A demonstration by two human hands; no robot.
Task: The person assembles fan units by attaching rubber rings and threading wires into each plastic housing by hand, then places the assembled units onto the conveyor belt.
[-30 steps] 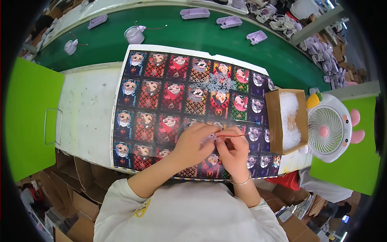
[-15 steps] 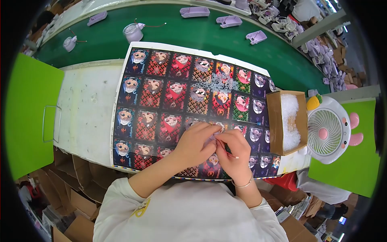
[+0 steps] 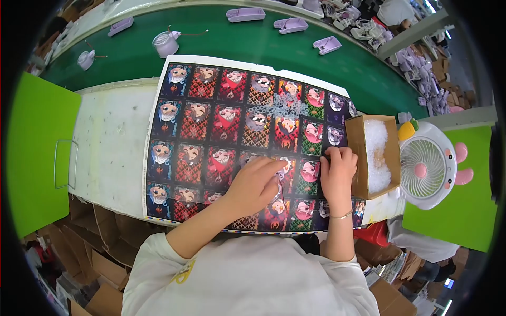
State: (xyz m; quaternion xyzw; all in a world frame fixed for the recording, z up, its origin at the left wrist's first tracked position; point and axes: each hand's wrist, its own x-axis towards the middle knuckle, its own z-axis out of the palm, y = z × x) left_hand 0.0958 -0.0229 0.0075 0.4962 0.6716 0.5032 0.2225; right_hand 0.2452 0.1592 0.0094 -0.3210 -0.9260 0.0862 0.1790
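Observation:
My left hand (image 3: 256, 185) is closed, thumb and fingertips pinching a small lavender part (image 3: 278, 184) with a thin reddish wire. Most of that part is hidden by the fingers. My right hand (image 3: 340, 171) rests on the printed card sheet (image 3: 203, 129), just left of the cardboard box (image 3: 360, 158). Its fingers are curled down, and what lies under them, if anything, cannot be made out. Beyond both hands, a cluster of small clear rings (image 3: 289, 107) lies on the sheet. The box holds many small clear pieces (image 3: 377, 152).
A white fan (image 3: 421, 167) with pink ears stands right of the box. Across the back runs a green conveyor belt (image 3: 221, 39) carrying lavender housings (image 3: 166, 45) and trays (image 3: 245, 15). Green panels (image 3: 45, 152) flank the white table (image 3: 108, 137). Cardboard boxes (image 3: 105, 263) sit below.
My right hand has left the small lavender part and moved right, beside the box. My left hand keeps its pinch in place. The pieces on the belt have shifted slightly left.

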